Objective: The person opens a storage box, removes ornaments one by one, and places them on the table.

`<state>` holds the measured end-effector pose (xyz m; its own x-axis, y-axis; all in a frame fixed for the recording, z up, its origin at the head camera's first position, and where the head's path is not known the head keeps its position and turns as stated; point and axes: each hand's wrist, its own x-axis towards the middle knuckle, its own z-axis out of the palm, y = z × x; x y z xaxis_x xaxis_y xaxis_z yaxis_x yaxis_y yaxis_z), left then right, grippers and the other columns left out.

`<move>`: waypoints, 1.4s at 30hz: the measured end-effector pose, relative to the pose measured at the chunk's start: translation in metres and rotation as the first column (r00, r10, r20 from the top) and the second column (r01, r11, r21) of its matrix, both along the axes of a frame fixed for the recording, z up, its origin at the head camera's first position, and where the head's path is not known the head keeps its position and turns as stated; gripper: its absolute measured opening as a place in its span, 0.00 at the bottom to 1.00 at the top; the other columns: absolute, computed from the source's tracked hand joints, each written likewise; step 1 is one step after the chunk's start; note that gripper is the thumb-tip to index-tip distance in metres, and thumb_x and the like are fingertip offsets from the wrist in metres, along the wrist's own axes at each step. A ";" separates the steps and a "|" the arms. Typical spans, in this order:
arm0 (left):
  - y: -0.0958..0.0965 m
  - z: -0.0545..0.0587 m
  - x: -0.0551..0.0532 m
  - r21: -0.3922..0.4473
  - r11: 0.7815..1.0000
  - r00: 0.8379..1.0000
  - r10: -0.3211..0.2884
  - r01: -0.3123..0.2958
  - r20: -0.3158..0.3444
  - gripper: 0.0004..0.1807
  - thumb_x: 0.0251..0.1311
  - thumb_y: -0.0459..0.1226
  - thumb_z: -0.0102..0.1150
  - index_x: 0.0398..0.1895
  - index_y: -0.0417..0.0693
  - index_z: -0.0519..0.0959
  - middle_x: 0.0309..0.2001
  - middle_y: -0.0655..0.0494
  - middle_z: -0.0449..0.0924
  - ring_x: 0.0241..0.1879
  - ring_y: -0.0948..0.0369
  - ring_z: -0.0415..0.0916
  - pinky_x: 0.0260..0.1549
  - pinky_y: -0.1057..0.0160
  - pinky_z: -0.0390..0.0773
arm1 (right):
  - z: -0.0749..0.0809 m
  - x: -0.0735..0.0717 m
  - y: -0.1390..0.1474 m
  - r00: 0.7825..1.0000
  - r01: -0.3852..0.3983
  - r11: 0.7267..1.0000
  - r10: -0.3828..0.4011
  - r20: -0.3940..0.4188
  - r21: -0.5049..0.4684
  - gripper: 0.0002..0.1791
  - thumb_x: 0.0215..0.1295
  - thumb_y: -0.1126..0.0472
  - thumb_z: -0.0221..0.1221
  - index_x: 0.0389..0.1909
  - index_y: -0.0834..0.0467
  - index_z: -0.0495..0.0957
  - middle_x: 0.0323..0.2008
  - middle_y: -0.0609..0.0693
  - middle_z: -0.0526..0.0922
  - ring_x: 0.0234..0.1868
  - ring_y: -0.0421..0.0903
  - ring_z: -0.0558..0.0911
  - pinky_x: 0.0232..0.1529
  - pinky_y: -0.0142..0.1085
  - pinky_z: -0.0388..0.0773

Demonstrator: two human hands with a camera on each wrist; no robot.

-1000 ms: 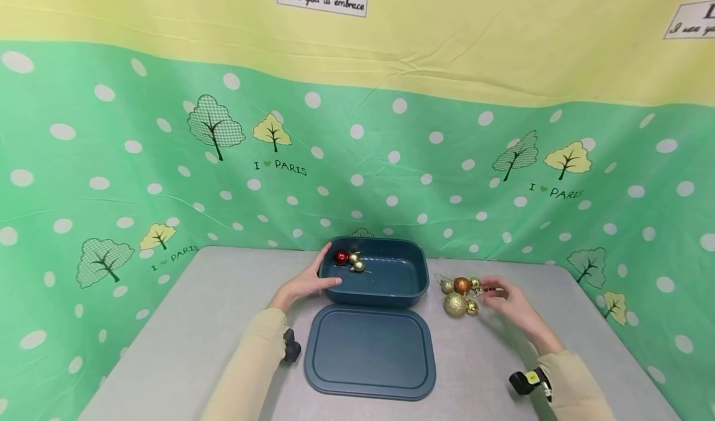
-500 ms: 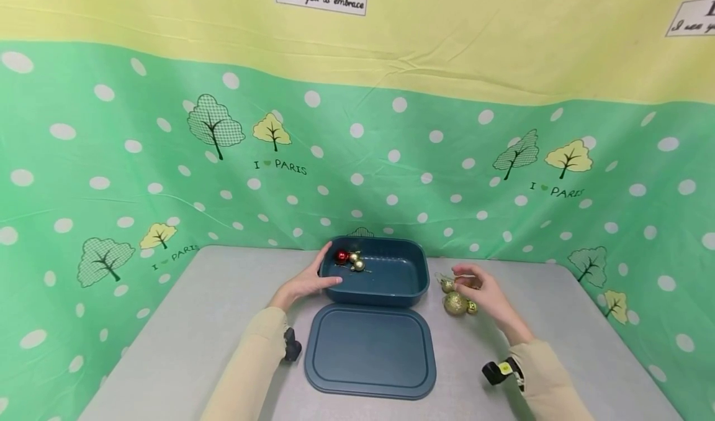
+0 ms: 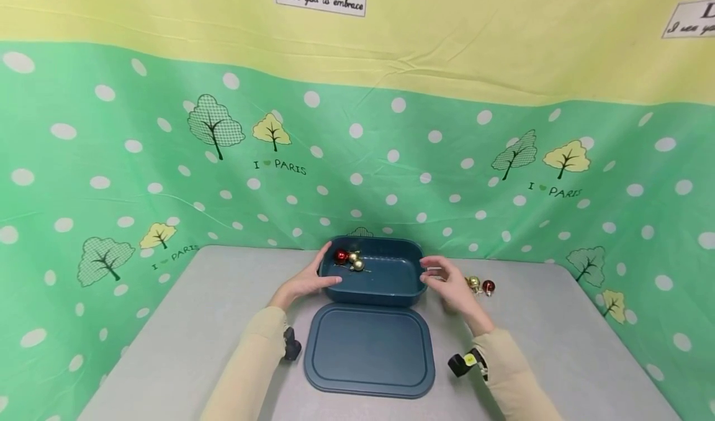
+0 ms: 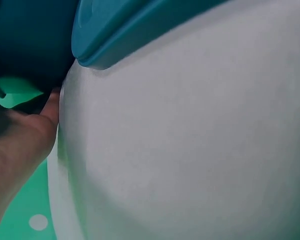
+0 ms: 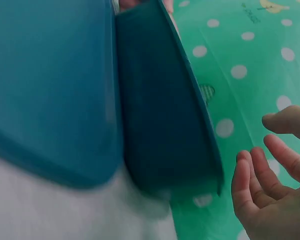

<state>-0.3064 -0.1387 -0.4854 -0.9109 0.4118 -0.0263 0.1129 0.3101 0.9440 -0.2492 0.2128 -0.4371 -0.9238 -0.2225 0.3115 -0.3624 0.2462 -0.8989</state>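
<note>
A dark blue rectangular food container (image 3: pixel 385 299) stands near the back of the table. Inside at its left lie a red bauble (image 3: pixel 341 256) and small gold baubles (image 3: pixel 358 264). My left hand (image 3: pixel 304 282) holds the container's left end, thumb over the rim and fingers along the outside. At the right end is my right hand (image 3: pixel 454 289), its fingers parted and loosely bent. In the right wrist view the right hand (image 5: pixel 275 185) shows nothing between its fingers. A gold bauble (image 3: pixel 473 282) and a dark red bauble (image 3: pixel 488 287) lie behind it; it hides others.
The matching blue lid (image 3: pixel 370 350) lies flat in front of the container. A green polka-dot cloth (image 3: pixel 391 179) hangs right behind the grey table (image 3: pixel 223 297). Each wrist wears a small black camera (image 3: pixel 460 364).
My right hand has moved left from the bauble pile to the container's right rim, uncovering the dark red bauble. My left hand and the container have stayed in place.
</note>
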 end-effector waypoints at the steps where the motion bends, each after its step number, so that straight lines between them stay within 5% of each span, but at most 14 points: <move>1: 0.000 0.000 0.000 -0.004 1.000 1.000 0.003 -0.003 -0.004 0.54 0.60 0.42 0.65 0.78 0.61 0.36 0.76 0.44 0.29 0.72 0.39 0.32 0.64 0.35 0.47 | -0.001 -0.001 -0.004 1.000 -0.003 1.000 0.003 0.005 -0.002 0.19 0.62 0.73 0.60 0.54 0.73 0.72 0.52 0.71 0.73 0.48 0.62 0.77 0.43 0.31 0.77; 10: 0.001 0.001 0.000 -0.007 1.000 1.000 0.025 -0.025 -0.003 0.52 0.61 0.40 0.64 0.78 0.61 0.37 0.77 0.45 0.30 0.73 0.40 0.32 0.64 0.35 0.47 | -0.003 -0.010 -0.030 0.998 -0.058 0.997 0.059 0.012 -0.048 0.19 0.65 0.72 0.58 0.55 0.74 0.71 0.54 0.72 0.71 0.50 0.64 0.76 0.46 0.34 0.77; 21: -0.001 0.003 0.002 -0.032 0.999 1.000 0.022 -0.023 -0.019 0.52 0.62 0.41 0.63 0.78 0.59 0.37 0.77 0.45 0.31 0.73 0.42 0.31 0.64 0.35 0.46 | -0.004 -0.027 -0.057 0.993 -0.104 0.994 0.103 0.053 0.017 0.17 0.65 0.71 0.57 0.55 0.69 0.72 0.53 0.64 0.75 0.51 0.62 0.78 0.48 0.44 0.77; 28: 0.001 0.004 0.003 -0.017 1.000 1.000 0.025 -0.025 -0.010 0.53 0.60 0.41 0.65 0.78 0.59 0.38 0.77 0.45 0.31 0.73 0.42 0.32 0.65 0.36 0.47 | 0.013 -0.024 -0.072 0.979 -0.163 0.986 0.159 0.127 0.023 0.18 0.66 0.73 0.55 0.55 0.75 0.70 0.53 0.69 0.73 0.51 0.66 0.76 0.50 0.48 0.76; 36: 0.001 0.001 0.003 -0.003 0.999 0.999 0.043 -0.043 -0.009 0.52 0.60 0.39 0.64 0.78 0.58 0.39 0.76 0.40 0.34 0.72 0.40 0.35 0.64 0.36 0.50 | -0.008 -0.041 -0.084 0.974 -0.190 0.982 0.187 0.125 0.009 0.18 0.66 0.71 0.56 0.55 0.72 0.71 0.53 0.67 0.73 0.49 0.60 0.80 0.49 0.45 0.78; 42: 0.006 0.022 0.016 0.021 0.998 0.999 0.053 -0.053 0.003 0.51 0.60 0.35 0.63 0.78 0.47 0.40 0.75 0.34 0.36 0.71 0.37 0.38 0.64 0.37 0.49 | -0.008 -0.045 -0.096 0.970 -0.184 0.983 0.178 0.165 0.022 0.19 0.64 0.70 0.57 0.55 0.72 0.71 0.54 0.70 0.73 0.47 0.57 0.81 0.47 0.49 0.78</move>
<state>-0.2908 -0.1331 -0.4638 -0.9314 0.3635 -0.0203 0.0949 0.2962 0.9504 -0.2937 0.1168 -0.4453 -0.9044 -0.3995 0.1499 -0.2547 0.2238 -0.9408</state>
